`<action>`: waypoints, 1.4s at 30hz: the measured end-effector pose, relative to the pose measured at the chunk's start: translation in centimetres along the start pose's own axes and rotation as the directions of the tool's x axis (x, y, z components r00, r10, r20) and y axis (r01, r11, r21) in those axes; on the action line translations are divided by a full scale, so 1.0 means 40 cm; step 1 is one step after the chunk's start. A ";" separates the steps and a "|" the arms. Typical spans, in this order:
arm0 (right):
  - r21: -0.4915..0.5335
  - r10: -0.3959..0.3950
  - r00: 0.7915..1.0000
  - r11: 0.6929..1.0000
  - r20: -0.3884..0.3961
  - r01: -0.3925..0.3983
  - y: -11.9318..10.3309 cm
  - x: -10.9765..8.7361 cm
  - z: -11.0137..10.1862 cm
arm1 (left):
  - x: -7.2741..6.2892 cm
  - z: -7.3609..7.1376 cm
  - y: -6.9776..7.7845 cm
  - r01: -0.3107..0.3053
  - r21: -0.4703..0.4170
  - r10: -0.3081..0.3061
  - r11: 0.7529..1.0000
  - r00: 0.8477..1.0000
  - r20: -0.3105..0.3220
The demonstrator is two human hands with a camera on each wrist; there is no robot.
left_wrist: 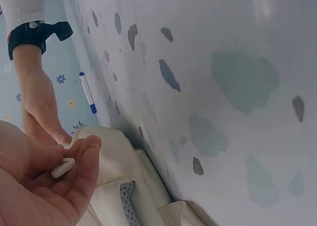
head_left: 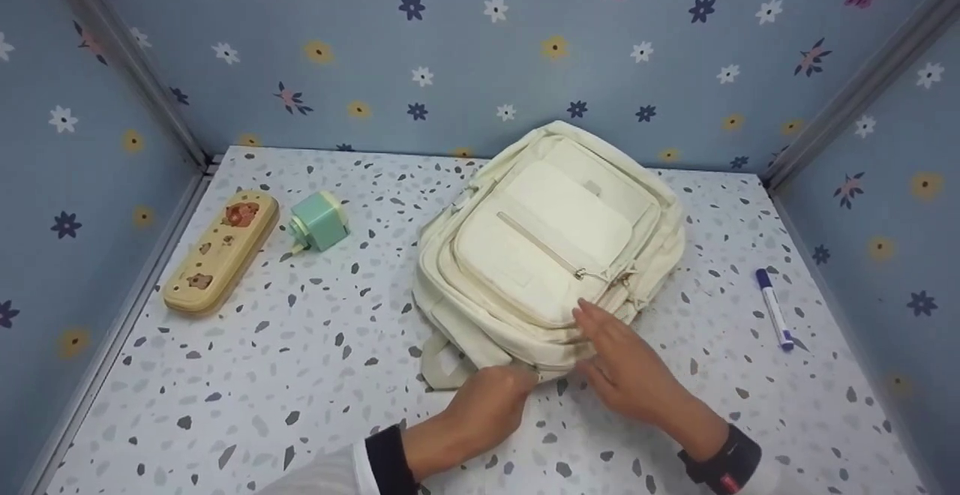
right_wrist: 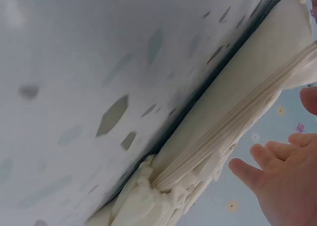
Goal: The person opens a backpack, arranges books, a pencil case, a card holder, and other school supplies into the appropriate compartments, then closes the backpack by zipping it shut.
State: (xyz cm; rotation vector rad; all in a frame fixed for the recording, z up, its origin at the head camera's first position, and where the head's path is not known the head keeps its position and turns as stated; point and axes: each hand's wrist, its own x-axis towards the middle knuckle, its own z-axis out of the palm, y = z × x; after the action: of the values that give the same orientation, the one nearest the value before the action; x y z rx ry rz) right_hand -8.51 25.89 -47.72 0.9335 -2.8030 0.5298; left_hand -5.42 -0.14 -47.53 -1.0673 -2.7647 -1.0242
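A cream backpack (head_left: 555, 232) lies on its back on the speckled table, its front pocket zip facing up. My left hand (head_left: 491, 405) is at the bag's near edge, beside its webbing loop (head_left: 437, 367). In the left wrist view, the curled fingers of this hand hold a small off-white zipper pull (left_wrist: 63, 167). My right hand (head_left: 626, 364) is at the bag's near right corner with its fingers extended. Seen from the right wrist, the hand (right_wrist: 287, 179) has slightly spread fingers with nothing between them; whether it touches the fabric I cannot tell.
A yellow pencil case (head_left: 221, 251) with bear pictures lies at the left. Next to it stands a green pencil sharpener (head_left: 321, 221). A white marker with a purple cap (head_left: 774, 309) lies at the right. Flowered blue panels (head_left: 465, 52) border the table's back and sides.
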 end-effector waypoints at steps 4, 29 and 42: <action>-0.040 -0.074 0.997 0.996 -0.004 0.073 -0.043 0.008 0.029 | 0.002 -0.001 -0.001 0.003 -0.028 -0.003 1.000 1.000 -0.007; -0.108 -0.214 0.957 0.975 -0.193 0.197 -0.033 -0.013 0.053 | -0.017 -0.084 -0.083 0.137 -0.046 -0.143 0.989 0.980 -0.141; -0.063 -0.168 0.974 0.985 -0.150 0.160 -0.016 -0.047 0.037 | -0.016 -0.145 -0.161 0.263 0.035 -0.251 0.964 0.948 -0.196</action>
State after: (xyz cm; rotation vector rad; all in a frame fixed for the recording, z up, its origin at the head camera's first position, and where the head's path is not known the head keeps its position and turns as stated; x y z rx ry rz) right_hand -6.67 25.90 -49.37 1.0535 -2.5620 0.4842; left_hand -10.07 -7.42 -46.80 -0.5760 -2.8043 -0.9973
